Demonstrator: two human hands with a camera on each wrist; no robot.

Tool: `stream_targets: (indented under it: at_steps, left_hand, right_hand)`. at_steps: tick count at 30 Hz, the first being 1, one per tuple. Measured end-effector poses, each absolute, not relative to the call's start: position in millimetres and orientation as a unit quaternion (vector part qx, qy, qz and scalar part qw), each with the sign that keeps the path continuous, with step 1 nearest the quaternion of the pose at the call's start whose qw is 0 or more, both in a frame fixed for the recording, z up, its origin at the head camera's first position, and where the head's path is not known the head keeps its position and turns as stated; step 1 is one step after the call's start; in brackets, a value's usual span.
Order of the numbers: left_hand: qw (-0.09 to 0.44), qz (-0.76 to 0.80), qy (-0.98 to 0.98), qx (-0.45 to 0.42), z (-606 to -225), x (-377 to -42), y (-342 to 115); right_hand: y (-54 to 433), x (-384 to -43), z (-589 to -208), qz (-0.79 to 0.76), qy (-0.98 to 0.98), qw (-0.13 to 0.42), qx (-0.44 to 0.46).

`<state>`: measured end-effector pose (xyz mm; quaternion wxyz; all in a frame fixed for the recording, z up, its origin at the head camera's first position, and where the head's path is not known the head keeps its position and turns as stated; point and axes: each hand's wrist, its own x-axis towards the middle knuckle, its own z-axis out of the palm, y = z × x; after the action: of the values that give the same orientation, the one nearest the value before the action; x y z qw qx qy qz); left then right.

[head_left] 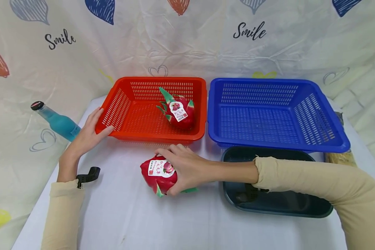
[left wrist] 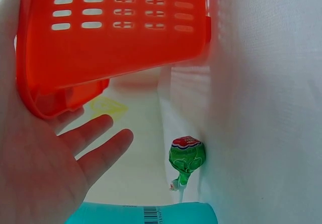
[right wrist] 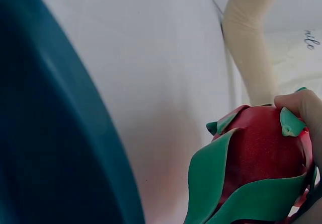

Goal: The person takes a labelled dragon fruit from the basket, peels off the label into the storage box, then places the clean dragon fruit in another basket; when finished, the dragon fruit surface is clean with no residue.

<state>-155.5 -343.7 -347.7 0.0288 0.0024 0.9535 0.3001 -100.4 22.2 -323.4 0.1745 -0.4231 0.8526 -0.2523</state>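
My right hand [head_left: 189, 166] grips a red toy dragon fruit [head_left: 160, 173] with green leaf tips and a white label, in front of the red basket [head_left: 150, 137]. Seen from the right wrist, the dragon fruit [right wrist: 259, 151] shows its green leaves, and part of the hand [right wrist: 312, 116] lies along its side. Another dragon fruit [head_left: 188, 119] lies inside the red basket, toward its right. My left hand [head_left: 89, 133] rests against that basket's front left corner; in the left wrist view its fingers [left wrist: 108, 151] are extended and spread beside the rim.
A blue basket [head_left: 278, 141] stands right of the red one. A dark tray [head_left: 278, 208] lies in front of it, partly under my right forearm. At the left is a blue bottle [head_left: 62, 125], with a green-wrapped lollipop [left wrist: 186, 156] nearby. A packet [head_left: 340, 159] shows at the right.
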Motion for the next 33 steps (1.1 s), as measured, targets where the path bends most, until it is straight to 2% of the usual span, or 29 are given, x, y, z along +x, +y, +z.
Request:
stream_targets:
  at_steps: [28,33]
  left_hand:
    - [0.036,0.301,0.953,0.001,-347,-157,-344]
    - [0.030,0.303,0.953,0.001,-347,-156,-343]
  right_hand:
    - [20,-109,-337,-0.221,0.860,0.160,-0.431]
    - [21,-110,-338,-0.218,0.858,0.171,-0.433]
